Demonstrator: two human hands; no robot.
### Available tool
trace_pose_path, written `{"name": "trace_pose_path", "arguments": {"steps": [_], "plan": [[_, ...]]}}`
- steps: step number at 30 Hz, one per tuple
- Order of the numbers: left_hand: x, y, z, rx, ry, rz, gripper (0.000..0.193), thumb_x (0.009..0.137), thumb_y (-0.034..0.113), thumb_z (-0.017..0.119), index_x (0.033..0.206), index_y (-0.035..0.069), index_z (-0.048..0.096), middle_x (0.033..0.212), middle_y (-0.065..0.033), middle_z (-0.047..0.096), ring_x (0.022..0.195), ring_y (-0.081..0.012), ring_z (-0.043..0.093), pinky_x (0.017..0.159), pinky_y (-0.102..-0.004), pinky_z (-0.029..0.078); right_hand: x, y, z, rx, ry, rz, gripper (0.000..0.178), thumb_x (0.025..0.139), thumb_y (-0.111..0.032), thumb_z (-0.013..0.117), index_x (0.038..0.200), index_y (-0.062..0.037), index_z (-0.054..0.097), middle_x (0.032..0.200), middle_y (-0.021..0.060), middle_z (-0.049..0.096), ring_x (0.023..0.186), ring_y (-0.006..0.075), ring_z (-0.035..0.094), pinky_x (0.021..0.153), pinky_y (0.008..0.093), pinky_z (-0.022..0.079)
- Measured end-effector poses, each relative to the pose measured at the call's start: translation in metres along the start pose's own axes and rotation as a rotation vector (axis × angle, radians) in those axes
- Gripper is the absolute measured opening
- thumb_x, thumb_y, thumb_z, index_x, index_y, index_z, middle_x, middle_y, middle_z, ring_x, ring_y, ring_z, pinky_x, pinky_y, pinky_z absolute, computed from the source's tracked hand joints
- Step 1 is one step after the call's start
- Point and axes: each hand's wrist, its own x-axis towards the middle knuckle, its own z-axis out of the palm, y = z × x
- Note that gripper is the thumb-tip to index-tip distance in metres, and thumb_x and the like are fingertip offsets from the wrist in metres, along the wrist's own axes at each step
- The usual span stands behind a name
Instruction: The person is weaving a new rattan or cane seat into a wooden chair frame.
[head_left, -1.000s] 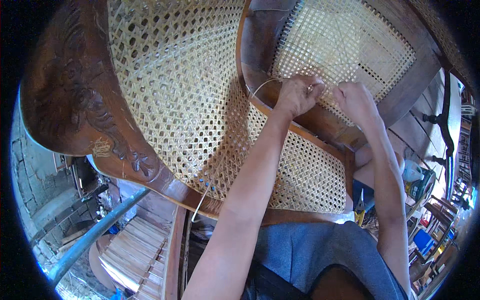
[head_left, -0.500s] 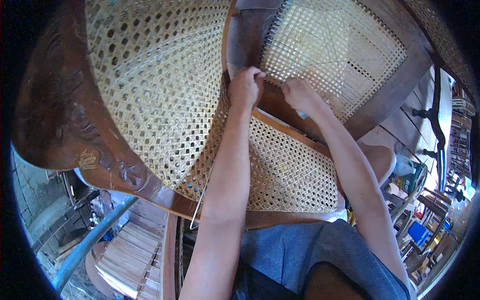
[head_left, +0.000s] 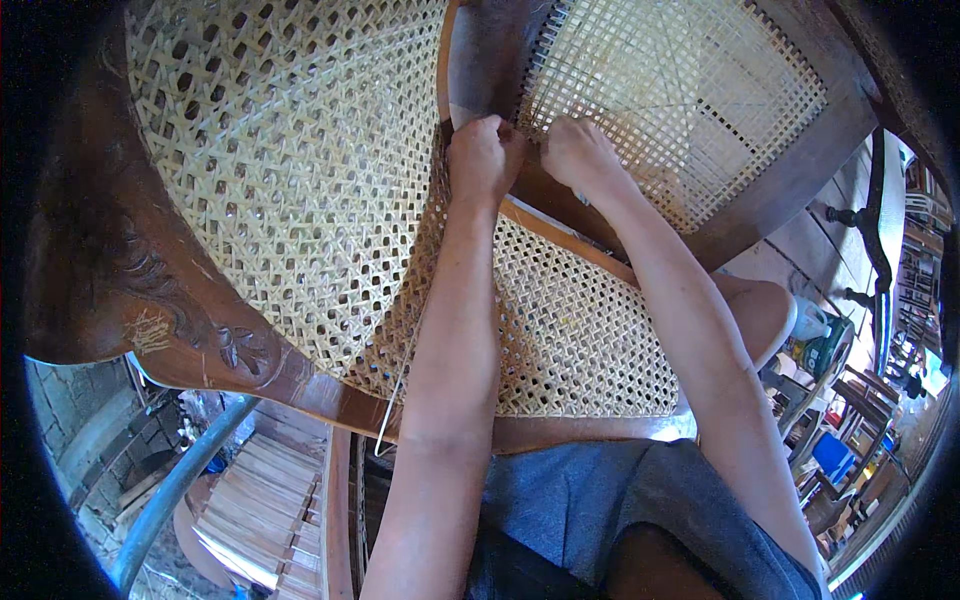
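Observation:
A partly woven cane panel (head_left: 640,95) sits in a dark brown wooden frame (head_left: 735,225) at the upper right, with strand ends along its edges. By the panel's lower left corner, my left hand (head_left: 486,160) is closed, thumb and fingers pressed together. My right hand (head_left: 583,155) is curled just to its right, over the frame's near edge. Whatever the fingers pinch is too small or hidden to make out. A thin pale strand (head_left: 390,405) hangs beside my left forearm.
To the left rises a finished woven cane panel (head_left: 290,190) in a carved wooden frame (head_left: 170,300). Another cane section (head_left: 585,320) lies beneath my forearms. A metal pipe (head_left: 185,490) and slatted wood (head_left: 260,510) stand at lower left; stacked furniture (head_left: 860,430) fills the right.
My right hand has moved up and left, closer to my left hand. My left hand has shifted slightly up, and its fingers have curled in more. The view has shifted a little.

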Motion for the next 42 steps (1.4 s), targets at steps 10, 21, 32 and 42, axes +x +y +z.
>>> {"name": "trace_pose_path", "arguments": {"steps": [10,21,32,42], "plan": [[0.006,-0.014,0.018,0.053,0.028,0.130,0.018,0.080,0.021,0.063,0.081,0.004,0.069,0.085,-0.0215,0.065,0.082,-0.0406,0.063,0.072,-0.0481,0.051,0.012,0.007,0.003,-0.045,-0.072,-0.055,0.026,0.078,-0.018,0.063,0.096,0.0007,0.068,0.102,0.0229,0.067,0.097,0.0372,0.065,0.086,0.0439,0.053],[0.009,-0.020,0.023,0.022,0.077,0.202,0.011,0.079,0.013,0.062,0.080,0.003,0.068,0.086,-0.0216,0.064,0.080,-0.0415,0.062,0.072,-0.0486,0.051,0.017,0.007,-0.008,0.035,-0.188,-0.045,0.025,0.079,-0.014,0.054,0.087,0.0073,0.064,0.086,0.0224,0.068,0.092,0.0353,0.067,0.086,0.0407,0.051],[0.009,0.002,0.009,-0.070,-0.286,0.046,0.017,0.078,0.020,0.067,0.085,0.004,0.070,0.087,-0.0201,0.068,0.085,-0.0373,0.065,0.076,-0.0451,0.051,0.011,0.013,0.013,-0.115,0.065,0.011,0.028,0.088,-0.022,0.053,0.100,-0.0004,0.067,0.099,0.0253,0.066,0.095,0.0382,0.066,0.087,0.0442,0.052],[-0.009,0.004,0.035,0.018,0.046,0.162,0.014,0.080,0.016,0.061,0.085,0.002,0.062,0.084,-0.0201,0.065,0.082,-0.0393,0.064,0.073,-0.0451,0.052,-0.039,0.052,-0.013,-0.106,0.124,-0.098,0.031,0.091,-0.025,0.050,0.083,0.0003,0.067,0.084,0.0234,0.067,0.077,0.0384,0.068,0.073,0.0459,0.057]]}}
